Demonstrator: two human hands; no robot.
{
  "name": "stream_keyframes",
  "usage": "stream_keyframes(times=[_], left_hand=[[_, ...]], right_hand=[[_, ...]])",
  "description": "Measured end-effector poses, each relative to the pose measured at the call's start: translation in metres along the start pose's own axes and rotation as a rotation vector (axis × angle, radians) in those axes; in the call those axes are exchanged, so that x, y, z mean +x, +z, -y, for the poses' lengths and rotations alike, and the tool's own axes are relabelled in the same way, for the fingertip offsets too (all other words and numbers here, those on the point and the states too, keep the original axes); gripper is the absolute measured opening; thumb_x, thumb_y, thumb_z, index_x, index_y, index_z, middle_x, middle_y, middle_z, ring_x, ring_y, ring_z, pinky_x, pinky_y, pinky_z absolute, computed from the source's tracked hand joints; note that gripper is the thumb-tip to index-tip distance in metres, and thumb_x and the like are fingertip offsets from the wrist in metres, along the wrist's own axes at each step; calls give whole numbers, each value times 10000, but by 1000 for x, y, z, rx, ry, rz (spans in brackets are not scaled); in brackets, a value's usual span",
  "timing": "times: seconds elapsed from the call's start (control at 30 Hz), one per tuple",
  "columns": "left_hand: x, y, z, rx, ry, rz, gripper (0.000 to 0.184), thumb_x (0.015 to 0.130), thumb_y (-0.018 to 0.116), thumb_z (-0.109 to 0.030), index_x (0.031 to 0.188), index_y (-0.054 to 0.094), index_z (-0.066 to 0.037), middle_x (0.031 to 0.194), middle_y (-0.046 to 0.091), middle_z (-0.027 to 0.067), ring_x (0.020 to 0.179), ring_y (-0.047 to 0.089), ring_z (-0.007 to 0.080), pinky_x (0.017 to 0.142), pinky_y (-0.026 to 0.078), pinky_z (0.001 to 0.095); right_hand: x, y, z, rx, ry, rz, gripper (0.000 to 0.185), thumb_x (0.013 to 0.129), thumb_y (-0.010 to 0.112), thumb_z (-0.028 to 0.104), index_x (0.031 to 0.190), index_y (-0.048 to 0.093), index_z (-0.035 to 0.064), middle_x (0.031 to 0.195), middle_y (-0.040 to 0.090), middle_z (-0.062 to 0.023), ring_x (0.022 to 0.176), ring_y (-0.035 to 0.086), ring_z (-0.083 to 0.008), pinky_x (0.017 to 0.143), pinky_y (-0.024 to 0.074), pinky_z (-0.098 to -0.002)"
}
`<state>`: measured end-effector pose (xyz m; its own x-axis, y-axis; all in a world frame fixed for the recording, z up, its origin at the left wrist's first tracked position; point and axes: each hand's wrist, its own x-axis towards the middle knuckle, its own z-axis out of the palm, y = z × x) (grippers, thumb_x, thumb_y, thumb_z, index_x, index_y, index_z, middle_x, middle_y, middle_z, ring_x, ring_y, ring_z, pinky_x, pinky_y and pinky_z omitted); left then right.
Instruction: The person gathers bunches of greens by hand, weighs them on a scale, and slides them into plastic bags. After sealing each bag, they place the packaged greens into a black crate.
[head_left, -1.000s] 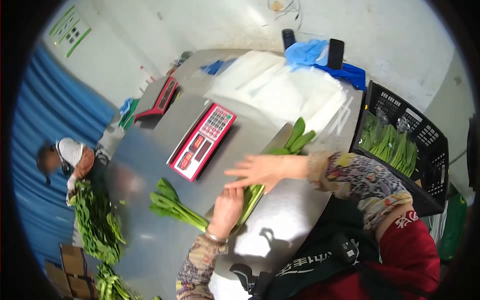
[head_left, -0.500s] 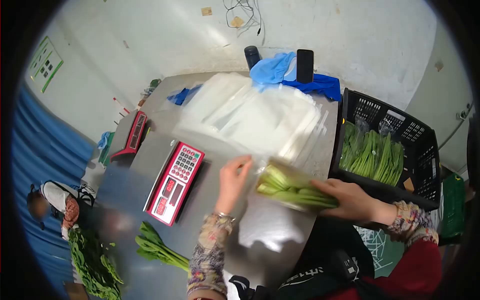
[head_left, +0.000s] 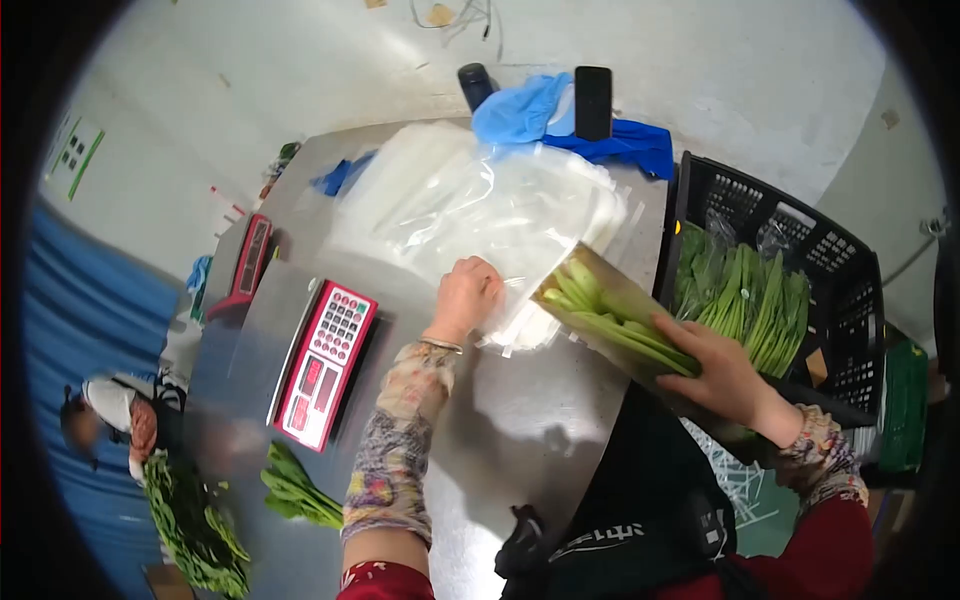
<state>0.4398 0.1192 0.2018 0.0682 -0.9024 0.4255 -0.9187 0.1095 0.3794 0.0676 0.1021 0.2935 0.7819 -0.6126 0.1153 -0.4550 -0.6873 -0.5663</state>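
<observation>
Gripping a long, narrow holder (head_left: pixel 610 275) filled with pale-green stalks (head_left: pixel 625 330), the right hand (head_left: pixel 722 375) is clamped around the end nearer the body, its thumb on top, above the dark apron (head_left: pixel 640 500). The holder slants toward the tabletop (head_left: pixel 530 400), and the cut ends of the stalks face the left hand (head_left: pixel 467 298). That hand is beside the near edge of a pile of clear plastic bags (head_left: pixel 450 205), its fingers curled close together and touching the film; whether they pinch it, I cannot tell.

To the left, a leafy bunch (head_left: pixel 297 488) lies on the tabletop near the left forearm, just below a red-and-white scale (head_left: pixel 328 365). To the right stands a black crate (head_left: pixel 840 350) holding bagged greens (head_left: pixel 745 300). Farther off on the left are a second scale (head_left: pixel 252 258) and a heap of leafy greens (head_left: pixel 190 530) beside another person (head_left: pixel 118 405). Beyond the bags, against the wall (head_left: pixel 330 70), are a light-blue cloth (head_left: pixel 520 108), a darker blue cloth (head_left: pixel 635 147), an upright phone (head_left: pixel 593 103) and a dark bottle (head_left: pixel 475 86).
</observation>
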Motion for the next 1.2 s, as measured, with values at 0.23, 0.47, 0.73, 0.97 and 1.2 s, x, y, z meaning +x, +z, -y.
stream_keyframes(times=[0.23,0.47,0.73,0.97,1.2], left_hand=[[-8,-25,-42,-293,-140,-157,133,895,571,-126,927,582,2,1031,671,131,1029,625,246,882,456,319],[-20,-44,-87,-326,-145,-311,106,918,522,-153,894,551,-54,1054,664,96,1154,536,310,1058,210,545],[-72,-72,-173,-352,283,-181,160,833,607,-94,989,613,-62,1045,648,83,1099,560,262,997,342,525],[-173,-67,-192,-849,-510,-1012,478,908,555,-348,1292,422,-95,1311,471,115,1224,452,285,1027,341,473],[-239,27,-273,-1979,-1001,-163,570,938,475,-424,1388,266,-142,1168,569,132,1134,527,228,950,431,399]], right_hand=[[38,19,-7,-68,-4,66,642,752,684,215,1347,445,173,891,543,-155,785,575,-332,715,468,-391],[90,61,18,-86,-152,-12,636,751,679,226,1338,450,140,915,593,-189,679,574,-334,668,469,-389],[83,91,37,385,-324,-177,641,795,644,268,1351,409,54,931,634,-217,742,618,-292,667,463,-371],[23,99,82,311,-323,-186,763,798,683,282,1401,296,18,972,611,-235,861,598,-336,774,462,-386],[88,135,147,146,4,314,778,787,678,300,1399,290,18,1221,512,-258,1099,534,-343,929,412,-380]])
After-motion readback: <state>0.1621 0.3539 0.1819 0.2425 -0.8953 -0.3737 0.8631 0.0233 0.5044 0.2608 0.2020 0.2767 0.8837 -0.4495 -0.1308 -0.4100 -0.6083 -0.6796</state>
